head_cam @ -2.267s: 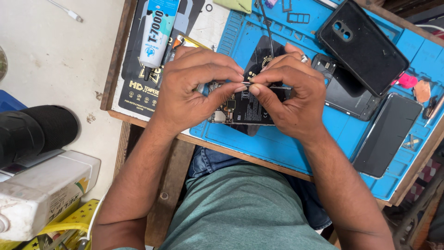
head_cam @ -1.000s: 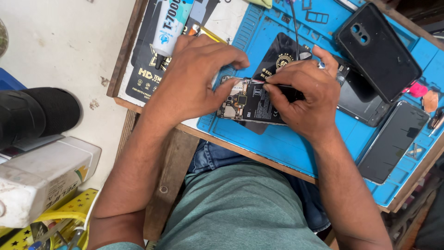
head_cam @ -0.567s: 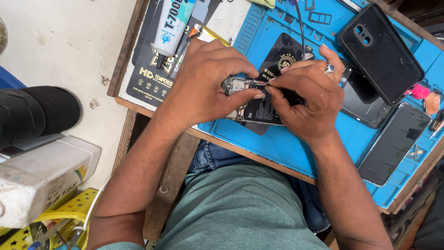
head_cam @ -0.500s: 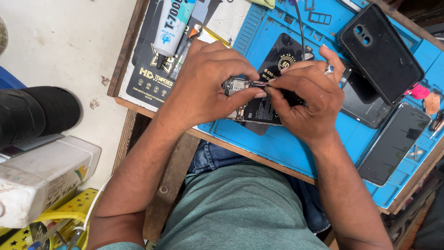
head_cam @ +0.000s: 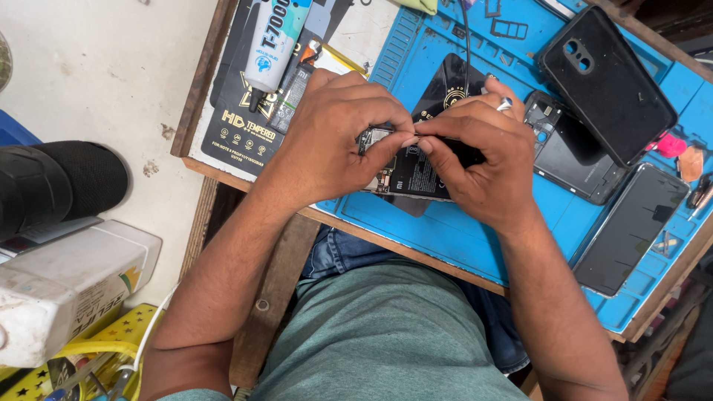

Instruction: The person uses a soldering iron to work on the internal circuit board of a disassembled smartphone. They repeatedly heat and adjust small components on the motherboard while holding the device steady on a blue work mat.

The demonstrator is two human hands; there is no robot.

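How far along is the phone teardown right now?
Done: the opened phone lies on the blue repair mat with its insides bare, and a black back cover lies apart. In hand: the left hand and right hand pinch together at the phone's upper edge; what they grip is hidden. Left: nothing is reassembled; a separate dark screen panel lies beside it.

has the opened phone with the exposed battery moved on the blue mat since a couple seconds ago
No. The opened black phone with the exposed battery keeps its spot on the blue silicone repair mat, just left of the black back cover; the picture shifts only with the camera.
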